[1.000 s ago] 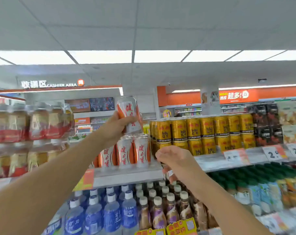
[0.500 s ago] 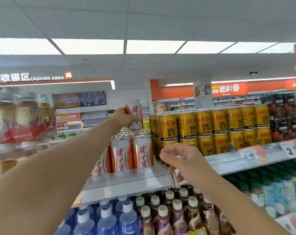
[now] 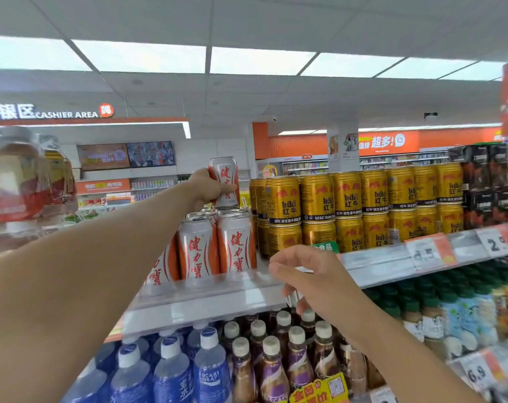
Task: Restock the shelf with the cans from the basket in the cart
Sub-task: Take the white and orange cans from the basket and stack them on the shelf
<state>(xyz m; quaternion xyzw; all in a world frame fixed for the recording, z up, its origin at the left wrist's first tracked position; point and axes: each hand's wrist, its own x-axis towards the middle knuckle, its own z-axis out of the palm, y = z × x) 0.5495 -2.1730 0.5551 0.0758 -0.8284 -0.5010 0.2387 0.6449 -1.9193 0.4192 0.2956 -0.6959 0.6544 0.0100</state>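
A white-and-orange can is grasped round its lower body by the left hand, fingers wrapped on its front, and held upright over the rear cans of the white-and-orange row near the shelf front edge; judged a second-tier placement, upright so that its base seats on the lids below. The right hand is held just off the shelf's front edge, fingers loosely curled, nothing visibly gripped; probably kept ready to steady the row. To the right, gold cans are seen already stacked two high. Basket and cart: not in view.
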